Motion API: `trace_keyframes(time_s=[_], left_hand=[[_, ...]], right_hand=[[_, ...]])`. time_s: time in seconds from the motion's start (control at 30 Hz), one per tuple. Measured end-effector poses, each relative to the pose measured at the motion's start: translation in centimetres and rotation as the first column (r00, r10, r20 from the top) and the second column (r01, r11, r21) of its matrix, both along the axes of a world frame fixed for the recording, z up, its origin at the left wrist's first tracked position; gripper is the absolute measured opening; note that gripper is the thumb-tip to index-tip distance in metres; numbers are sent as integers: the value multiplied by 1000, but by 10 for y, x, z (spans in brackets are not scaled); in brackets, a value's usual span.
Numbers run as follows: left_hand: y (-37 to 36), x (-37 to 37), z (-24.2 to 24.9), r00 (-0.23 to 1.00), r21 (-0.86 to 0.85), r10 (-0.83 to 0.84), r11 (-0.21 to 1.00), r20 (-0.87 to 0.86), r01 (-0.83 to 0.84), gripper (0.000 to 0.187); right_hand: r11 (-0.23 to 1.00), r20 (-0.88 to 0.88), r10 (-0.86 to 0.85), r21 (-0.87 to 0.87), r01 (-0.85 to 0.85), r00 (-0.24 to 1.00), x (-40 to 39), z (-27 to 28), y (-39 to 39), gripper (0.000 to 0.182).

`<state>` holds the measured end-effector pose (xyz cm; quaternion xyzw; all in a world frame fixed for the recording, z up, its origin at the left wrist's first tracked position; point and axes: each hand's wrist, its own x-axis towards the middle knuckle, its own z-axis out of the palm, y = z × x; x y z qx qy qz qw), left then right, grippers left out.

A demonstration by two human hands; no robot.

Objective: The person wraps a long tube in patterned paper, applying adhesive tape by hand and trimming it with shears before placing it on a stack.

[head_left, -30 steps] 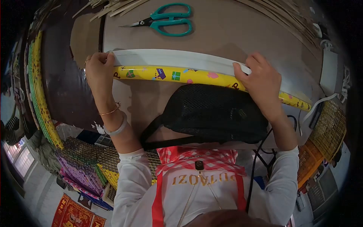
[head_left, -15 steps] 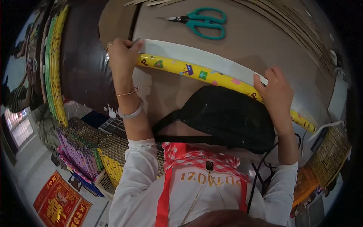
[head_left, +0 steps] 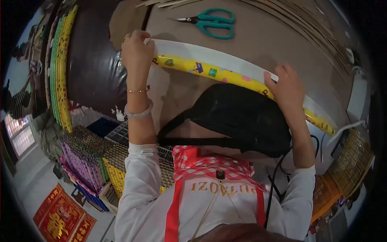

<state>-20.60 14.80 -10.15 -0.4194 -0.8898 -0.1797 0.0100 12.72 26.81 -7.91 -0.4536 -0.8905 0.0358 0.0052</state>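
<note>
A long roll of yellow printed wrapping paper [head_left: 209, 72] lies across the brown table [head_left: 274, 44], with its white loose sheet [head_left: 209, 54] spread just beyond it. My left hand [head_left: 136, 52] grips the roll's left end and the sheet's corner. My right hand [head_left: 287, 89] presses down on the roll and the sheet's edge further right. A black mesh pouch [head_left: 242, 117] hangs at my chest, covering the table's near edge.
Teal scissors [head_left: 209, 23] lie at the far side of the table beside thin wooden strips [head_left: 161, 3]. Yellow and green rolls [head_left: 60, 68] stand at the left, crates of rolled paper [head_left: 92, 161] below. A yellow basket [head_left: 354, 161] sits at the right.
The view shifted, and both hands moved slightly with the roll; my left hand now sits higher at the roll's end, while my right hand still presses its middle-right part.
</note>
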Motion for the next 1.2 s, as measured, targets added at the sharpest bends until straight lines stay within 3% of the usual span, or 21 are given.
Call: trace_keyframes(time_s=[0.07,0.17,0.23,0.27,0.33,0.43,0.57,0.73,0.77,0.87,0.93,1.0,1.03,1.1,1.2], left_hand=[[11,38,13,962,79,-113,988,-250,137,18],[37,94,23,905,218,-426,884,15,413,12],[54,121,15,787,185,-591,806,177,563,11],[65,132,11,780,192,-600,799,178,570,11],[81,151,6,632,161,-663,730,400,664,12],[94,162,10,582,71,-607,723,541,688,12],[93,157,9,519,110,-653,674,552,730,14],[97,156,14,552,64,-609,702,570,709,18],[100,158,23,568,-29,-559,697,604,716,18],[102,156,15,562,-10,-554,707,614,708,19],[105,155,19,551,-45,-558,676,620,736,18],[105,157,23,572,-99,-464,712,677,695,17],[104,157,18,580,-79,-497,712,645,698,17],[107,156,21,575,-115,-477,695,665,710,17],[106,155,21,563,-124,-493,670,664,732,18]], right_hand=[[1000,-6,-18,2,18,1000,1,-1,-1,25],[1000,-13,-26,16,26,1000,0,-2,-1,24],[999,-4,-20,-28,20,1000,-1,-1,-1,25],[999,2,-30,-23,30,1000,-2,-2,-1,25],[999,-66,13,30,-11,998,-1,-7,-2,25],[1000,-85,16,28,-13,996,-1,-9,-3,24],[1000,-88,-1,-11,0,996,2,-10,-3,25],[990,-113,104,-80,-113,988,32,10,7,36],[991,-108,97,-82,-106,989,45,17,11,36],[991,-96,45,-122,-57,994,100,42,22,38],[952,-23,-126,-284,114,992,142,59,30,39],[943,-117,-151,-315,108,982,191,66,40,39],[941,-107,-161,-317,119,981,214,64,44,39],[809,-226,-432,-525,265,873,250,55,53,35],[736,-180,-504,-602,311,845,272,48,60,32]])
